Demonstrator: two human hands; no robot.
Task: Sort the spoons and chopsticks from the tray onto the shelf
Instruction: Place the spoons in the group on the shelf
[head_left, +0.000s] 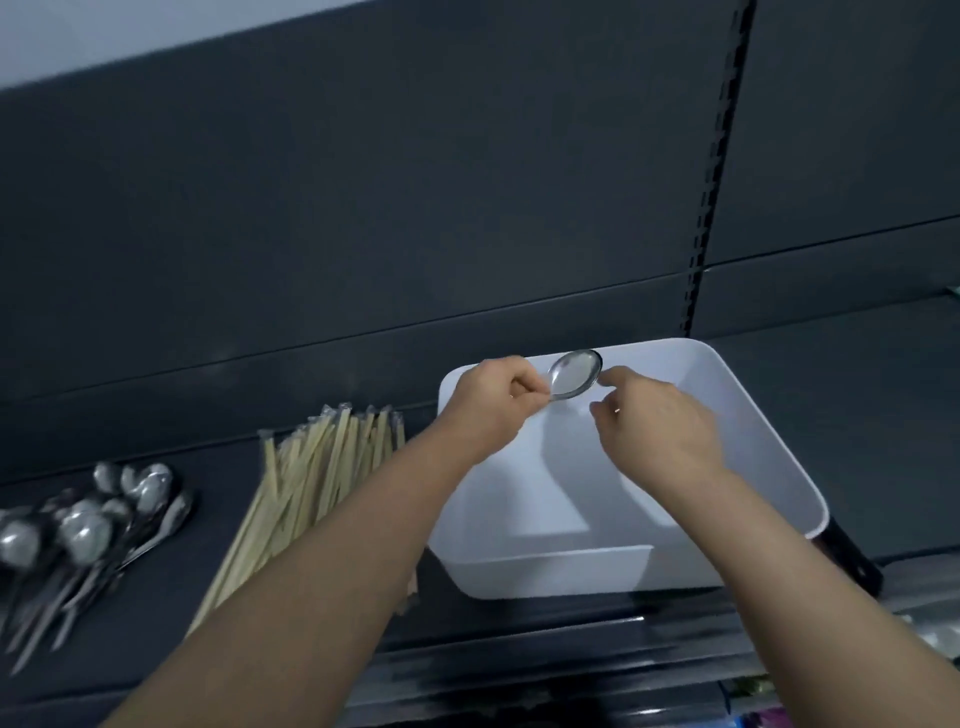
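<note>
A white tray (753, 415) stands on the dark shelf (218, 649) at the right. Over its far left corner my left hand (493, 402) pinches a metal spoon (575, 373) by the neck, with the bowl pointing right. My right hand (657, 423) hovers just right of the spoon's bowl; its fingers are loosely curled and hold nothing. Its fingertips are close to the bowl; whether they touch it I cannot tell. On the shelf to the left lie a fanned pile of wrapped wooden chopsticks (306, 483) and, further left, a heap of metal spoons (88, 530).
A dark back panel (363, 208) rises behind the shelf, with a slotted upright (706, 208) above the tray. The tray overhangs the shelf's front edge, beside a black bracket (852, 558). Colourful items show below at the bottom right.
</note>
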